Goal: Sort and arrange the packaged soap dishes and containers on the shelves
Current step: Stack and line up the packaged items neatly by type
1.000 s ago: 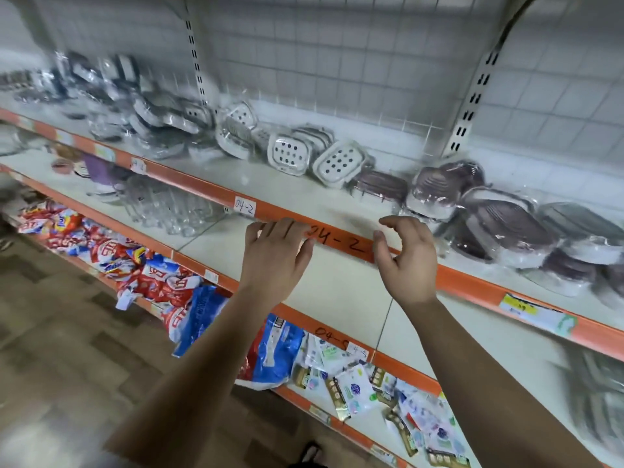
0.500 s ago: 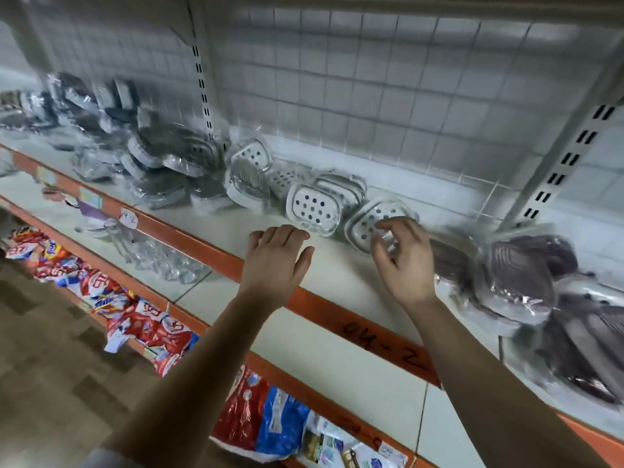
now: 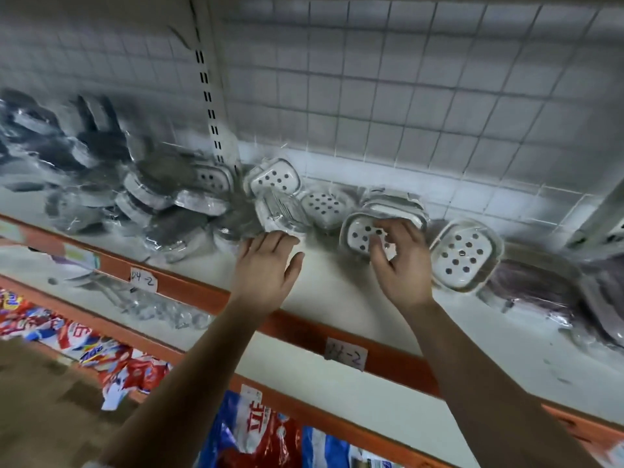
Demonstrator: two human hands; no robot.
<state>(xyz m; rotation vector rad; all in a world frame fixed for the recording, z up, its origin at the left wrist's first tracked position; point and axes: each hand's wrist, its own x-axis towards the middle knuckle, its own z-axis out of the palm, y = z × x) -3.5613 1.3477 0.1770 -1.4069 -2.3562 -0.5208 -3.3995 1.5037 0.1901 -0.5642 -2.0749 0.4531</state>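
A: What are these dishes made of, and what shape are they taking?

B: The white soap dish under the right hand is showing as hard plastic, a rounded rectangle with a raised rim and a face dotted with dark round holes; glossy clear film is wrapping it and crinkling at the corners; a second perforated dish of the same make is leaning just to its right; a clear ribbed dish is sitting to its left.

A: And what is piling up at either end?

B: Bagged grey containers are heaping toward the shelf's left end, shiny and blurred; purple-brown containers are lying toward the right end; whatever is inside any of them is not showing.

A: Which way is the white one pointing?

B: It is standing on its edge near the back of the shelf, holed face turning toward the orange front edge; its long axis is running along the shelf, tipping slightly; more wrapped dishes are crowding behind it, with the wire grid rising beyond.

A: What are the hands doing?

B: The right hand is arching over that face, fingers curling near the top rim and thumb reaching below; blur is hiding whether it is actually gripping, so I cannot tell; the left hand is lying flat and wide, fingers straight and together, tips just beside the clear ribbed dish's lower edge.
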